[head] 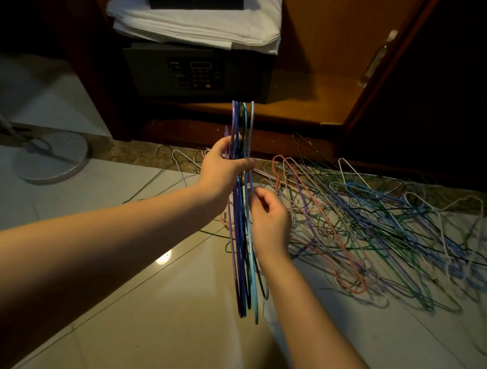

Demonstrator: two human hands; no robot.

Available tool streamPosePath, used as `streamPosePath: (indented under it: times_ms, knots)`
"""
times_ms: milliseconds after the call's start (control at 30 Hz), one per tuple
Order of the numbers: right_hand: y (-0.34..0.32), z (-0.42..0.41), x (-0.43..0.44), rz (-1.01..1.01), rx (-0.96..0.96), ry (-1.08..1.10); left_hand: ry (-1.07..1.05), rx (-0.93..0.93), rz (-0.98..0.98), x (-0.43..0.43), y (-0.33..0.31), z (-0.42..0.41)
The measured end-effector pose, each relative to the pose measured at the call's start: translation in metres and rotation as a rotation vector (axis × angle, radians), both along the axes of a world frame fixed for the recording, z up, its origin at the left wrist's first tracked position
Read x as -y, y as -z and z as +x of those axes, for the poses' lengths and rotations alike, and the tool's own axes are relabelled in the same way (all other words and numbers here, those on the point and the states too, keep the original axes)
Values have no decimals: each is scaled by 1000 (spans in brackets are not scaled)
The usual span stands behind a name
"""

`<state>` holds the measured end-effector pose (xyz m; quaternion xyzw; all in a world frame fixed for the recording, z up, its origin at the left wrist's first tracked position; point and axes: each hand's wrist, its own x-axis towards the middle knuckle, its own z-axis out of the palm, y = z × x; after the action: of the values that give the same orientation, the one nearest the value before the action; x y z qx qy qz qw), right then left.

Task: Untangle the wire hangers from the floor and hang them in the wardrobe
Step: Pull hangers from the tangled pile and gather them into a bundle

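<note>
My left hand point(226, 164) grips a bunch of several coloured wire hangers point(244, 253), purple, blue, teal and white, held edge-on and upright above the floor. Just below it my right hand point(269, 216) has its fingers curled at the right side of the bunch, pinching one of its wires. A large tangled pile of wire hangers point(376, 229) in pink, blue, green, purple and white lies on the tiled floor to the right. The open wardrobe point(303, 105) stands straight ahead; no rail is in view.
Inside the wardrobe a dark safe point(197, 72) carries folded white linen point(198, 23). The wardrobe door point(398, 54) stands open at the right. A round white stand base point(53, 157) sits on the floor at the left, with loose hangers point(178, 164) near the wardrobe plinth.
</note>
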<state>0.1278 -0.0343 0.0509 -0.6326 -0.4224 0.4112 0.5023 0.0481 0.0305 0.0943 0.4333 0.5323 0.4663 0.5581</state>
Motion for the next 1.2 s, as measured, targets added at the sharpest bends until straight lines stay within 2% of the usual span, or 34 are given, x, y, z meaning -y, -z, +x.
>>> streamPosePath:
  times_ms: [100,267,400,600,667,833,1000,1200]
  knots:
    - [6,3,0,-1,6,-35,18,29,-46,-1,0,-3]
    - [18,14,0,-21,73,-112,23,-33,-82,-3,6,-7]
    - [46,30,-11,-117,132,-71,15,-75,-101,-6,14,-11]
    - [121,101,-29,-490,717,-263,61,-92,-175,-2,30,-19]
    - [130,119,-32,-567,812,-287,73,-91,-207,-1,35,-20]
    - [146,132,-20,-702,883,-393,101,-78,-230,0,38,-20]
    - [151,131,-9,-688,906,-383,63,-46,-248,-2,40,-20]
    - [141,134,-3,-654,750,-231,39,-60,-228,-3,40,-19]
